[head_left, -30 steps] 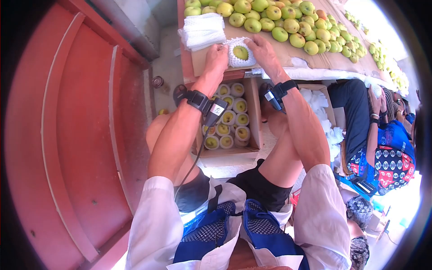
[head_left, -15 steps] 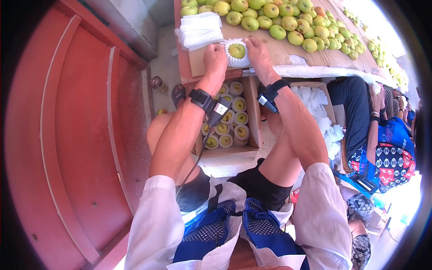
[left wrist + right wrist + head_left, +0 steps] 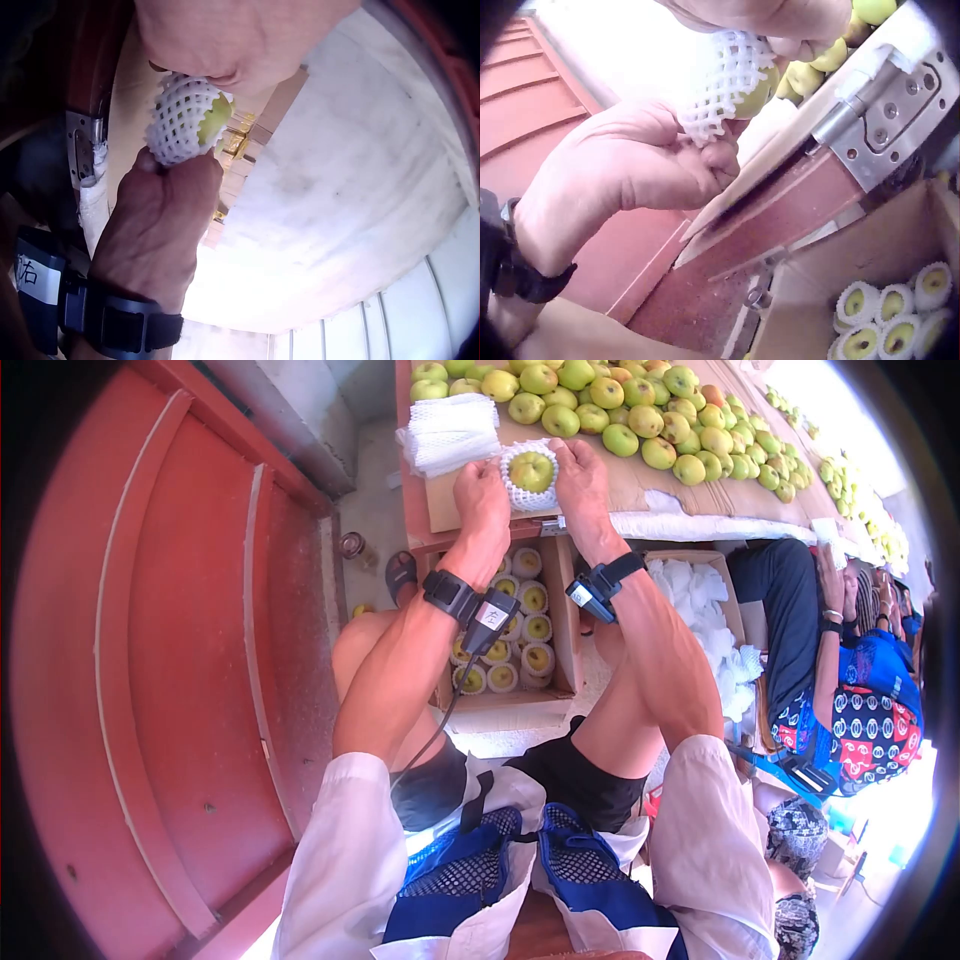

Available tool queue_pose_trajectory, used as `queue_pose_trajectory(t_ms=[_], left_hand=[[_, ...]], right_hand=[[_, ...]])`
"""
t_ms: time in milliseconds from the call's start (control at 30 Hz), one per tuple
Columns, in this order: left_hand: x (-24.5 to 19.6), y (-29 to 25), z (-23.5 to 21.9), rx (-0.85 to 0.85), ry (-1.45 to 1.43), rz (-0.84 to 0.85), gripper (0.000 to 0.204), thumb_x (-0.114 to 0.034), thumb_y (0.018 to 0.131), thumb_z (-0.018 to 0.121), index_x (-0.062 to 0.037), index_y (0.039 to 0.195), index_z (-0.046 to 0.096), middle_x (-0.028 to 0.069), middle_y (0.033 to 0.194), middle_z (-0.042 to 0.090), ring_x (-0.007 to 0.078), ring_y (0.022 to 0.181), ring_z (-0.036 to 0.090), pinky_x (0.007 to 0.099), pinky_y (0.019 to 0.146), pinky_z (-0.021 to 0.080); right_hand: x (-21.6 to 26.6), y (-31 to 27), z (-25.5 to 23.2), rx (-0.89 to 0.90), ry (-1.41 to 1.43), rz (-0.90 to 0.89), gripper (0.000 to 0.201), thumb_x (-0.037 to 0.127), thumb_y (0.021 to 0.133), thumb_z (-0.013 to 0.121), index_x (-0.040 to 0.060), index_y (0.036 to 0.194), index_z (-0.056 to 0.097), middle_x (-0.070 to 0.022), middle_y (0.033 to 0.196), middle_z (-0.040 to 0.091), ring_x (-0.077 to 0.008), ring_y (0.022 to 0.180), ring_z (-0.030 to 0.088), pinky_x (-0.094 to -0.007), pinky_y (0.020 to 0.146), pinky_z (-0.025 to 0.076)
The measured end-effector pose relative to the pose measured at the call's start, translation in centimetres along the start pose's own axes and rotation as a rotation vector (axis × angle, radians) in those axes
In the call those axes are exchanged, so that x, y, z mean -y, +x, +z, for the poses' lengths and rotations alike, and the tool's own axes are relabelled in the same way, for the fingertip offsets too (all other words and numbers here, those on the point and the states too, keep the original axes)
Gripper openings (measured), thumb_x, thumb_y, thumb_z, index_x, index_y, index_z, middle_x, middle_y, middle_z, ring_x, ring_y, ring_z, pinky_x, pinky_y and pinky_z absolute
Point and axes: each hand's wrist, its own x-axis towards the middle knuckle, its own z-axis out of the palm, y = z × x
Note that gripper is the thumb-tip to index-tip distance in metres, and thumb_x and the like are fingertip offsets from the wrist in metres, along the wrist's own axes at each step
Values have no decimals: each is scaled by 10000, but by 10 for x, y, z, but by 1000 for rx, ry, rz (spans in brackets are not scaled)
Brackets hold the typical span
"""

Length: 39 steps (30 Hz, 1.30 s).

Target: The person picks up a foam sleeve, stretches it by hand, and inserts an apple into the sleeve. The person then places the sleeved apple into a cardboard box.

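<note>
A green apple [image 3: 530, 472] sits in a white foam net [image 3: 520, 501] near the table's front edge, with its upper face bare. My left hand [image 3: 482, 498] pinches the net's left side, fingers curled in at its edge. On the opposite side my right hand [image 3: 583, 485] grips the net between thumb and fingers. From the left wrist, the foam mesh [image 3: 178, 124] spans the gap between both hands, and green skin shows at its open end. In the right wrist view the left hand's curled fingers [image 3: 720, 161] hold the mesh edge.
A stack of flat foam nets [image 3: 452, 435] lies left of the apple. Loose apples [image 3: 640, 420] cover the table's back. Below, a cardboard box [image 3: 568, 620] holds netted apples; another box [image 3: 735, 595] holds white foam. A red door [image 3: 190, 660] stands left, another person [image 3: 880, 680] sits right.
Both hands stay at the netted apple, shifting slightly. The foam net sits lower round the apple now, and more of the apple's upper face shows.
</note>
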Motion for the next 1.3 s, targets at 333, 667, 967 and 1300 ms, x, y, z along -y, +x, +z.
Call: queue_pose_trajectory(t_ms=[333,667,967,1300], left_hand=[[-15,-9,-6,67,122,44,265,-253,1063,534,-13,1131,624,20,933,638,103,817,574,273,703,487],[-38,-21,-7,107,86,16,259,-265,1083,482,-26,1123,576,35,959,615,105,819,571,282,662,488],[-43,-29,-4,141,-173,22,226,-220,1095,463,-15,1125,551,58,1020,608,107,883,584,290,746,513],[-44,-35,-6,193,-320,-82,247,-147,1087,438,10,1253,532,112,1262,587,202,1153,599,387,996,523]], right_hand=[[25,-8,5,-6,244,-54,313,241,1001,644,-67,1053,668,-60,878,685,-122,804,582,-292,729,492],[41,-10,4,27,128,-119,331,265,996,628,-55,1047,698,-86,896,714,-133,822,606,-299,767,500],[45,-14,15,-66,286,-86,393,306,1030,534,-50,989,693,-88,893,702,-153,844,604,-311,805,491],[36,-14,25,-82,618,87,447,355,1055,504,-54,1013,678,-103,975,687,-184,898,615,-313,832,497]])
